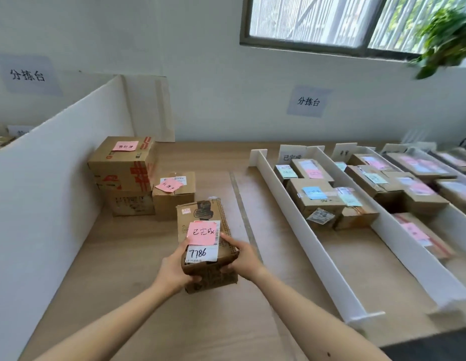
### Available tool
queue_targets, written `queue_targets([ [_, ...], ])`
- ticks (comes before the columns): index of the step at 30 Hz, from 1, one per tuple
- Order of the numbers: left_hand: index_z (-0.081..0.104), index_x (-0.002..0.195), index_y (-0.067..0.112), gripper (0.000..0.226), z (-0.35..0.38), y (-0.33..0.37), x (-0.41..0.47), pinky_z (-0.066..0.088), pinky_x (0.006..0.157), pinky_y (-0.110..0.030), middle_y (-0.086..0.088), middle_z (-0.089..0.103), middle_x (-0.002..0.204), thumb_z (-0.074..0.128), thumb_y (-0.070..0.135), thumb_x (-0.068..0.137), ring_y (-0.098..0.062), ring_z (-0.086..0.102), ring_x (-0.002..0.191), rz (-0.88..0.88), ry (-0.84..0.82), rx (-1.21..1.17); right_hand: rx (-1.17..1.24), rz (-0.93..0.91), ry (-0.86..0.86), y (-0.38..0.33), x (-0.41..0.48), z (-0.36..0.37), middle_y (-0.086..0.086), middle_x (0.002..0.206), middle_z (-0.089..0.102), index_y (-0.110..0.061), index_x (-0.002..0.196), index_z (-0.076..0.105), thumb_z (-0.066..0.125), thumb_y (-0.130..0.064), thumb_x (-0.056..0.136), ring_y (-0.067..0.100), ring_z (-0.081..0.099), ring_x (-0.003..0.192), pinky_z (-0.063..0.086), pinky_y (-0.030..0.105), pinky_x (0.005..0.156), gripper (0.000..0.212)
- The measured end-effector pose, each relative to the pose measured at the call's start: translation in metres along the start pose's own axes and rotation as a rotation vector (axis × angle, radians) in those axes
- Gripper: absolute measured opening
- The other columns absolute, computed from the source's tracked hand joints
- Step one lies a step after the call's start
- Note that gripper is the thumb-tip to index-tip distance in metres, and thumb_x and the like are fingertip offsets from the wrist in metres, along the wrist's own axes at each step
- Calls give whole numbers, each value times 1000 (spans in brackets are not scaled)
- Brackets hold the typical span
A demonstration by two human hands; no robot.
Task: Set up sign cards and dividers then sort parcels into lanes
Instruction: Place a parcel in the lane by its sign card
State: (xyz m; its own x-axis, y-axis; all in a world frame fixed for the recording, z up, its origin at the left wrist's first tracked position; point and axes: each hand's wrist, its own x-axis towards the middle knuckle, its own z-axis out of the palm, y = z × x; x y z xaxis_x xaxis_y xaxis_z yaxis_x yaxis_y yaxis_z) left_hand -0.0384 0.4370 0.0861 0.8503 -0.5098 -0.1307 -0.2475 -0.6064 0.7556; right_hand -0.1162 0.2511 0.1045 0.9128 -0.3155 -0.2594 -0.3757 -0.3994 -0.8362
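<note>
Both hands, left hand (174, 269) and right hand (243, 259), grip the 已完成 parcel (207, 246) at its near end over the desk (138, 256), long axis pointing away; matching lane (331, 256) lies right, right hand nearer.

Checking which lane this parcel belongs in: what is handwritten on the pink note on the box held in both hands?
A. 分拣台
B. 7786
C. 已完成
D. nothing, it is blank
C: the pink note on the held box, gripped by the left hand and right hand, reads 已完成; 7786 is on the white label below it.
</note>
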Motion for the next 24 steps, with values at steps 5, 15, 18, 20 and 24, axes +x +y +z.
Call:
queue_targets([
  [5, 23, 149, 23, 107, 40, 60, -9, 37, 94, -17, -2, 61, 128, 84, 14, 62, -22, 55, 119, 128, 11, -15, 33, -66, 120, 27, -40, -64, -3, 130, 56, -29, 137, 52, 77, 8, 62, 8, 52, 114, 43, 10, 91, 88],
  [15, 27, 148, 27, 116, 113, 159, -20, 48, 87, -23, 9, 62, 117, 84, 37, 47, -11, 59, 105, 375, -42, -69, 108, -97, 317, 73, -111, -167, -9, 131, 55, -31, 136, 53, 71, 11, 64, 10, 53, 121, 45, 18, 99, 85],
  [18, 28, 147, 24, 110, 131, 187, -19, 43, 89, -18, 8, 60, 120, 84, 32, 53, -11, 58, 107, 450, -57, -59, 103, -117, 377, 86, -123, -194, -3, 137, 55, -33, 136, 52, 74, 9, 63, 15, 52, 125, 46, 27, 103, 87],
  [20, 28, 147, 22, 108, 139, 205, -17, 41, 90, -15, 13, 56, 118, 82, 35, 54, -10, 57, 108, 491, -82, -65, 94, -121, 404, 93, -130, -211, -6, 134, 55, -32, 136, 51, 74, 9, 64, 10, 51, 121, 46, 22, 100, 87],
  [24, 33, 145, 23, 113, 165, 235, -7, 44, 88, -19, 10, 59, 116, 70, 56, 44, -9, 58, 104, 524, -119, -77, 79, -101, 459, 108, -142, -245, -14, 120, 52, -30, 137, 51, 74, 10, 67, 4, 48, 110, 42, -2, 78, 84],
])
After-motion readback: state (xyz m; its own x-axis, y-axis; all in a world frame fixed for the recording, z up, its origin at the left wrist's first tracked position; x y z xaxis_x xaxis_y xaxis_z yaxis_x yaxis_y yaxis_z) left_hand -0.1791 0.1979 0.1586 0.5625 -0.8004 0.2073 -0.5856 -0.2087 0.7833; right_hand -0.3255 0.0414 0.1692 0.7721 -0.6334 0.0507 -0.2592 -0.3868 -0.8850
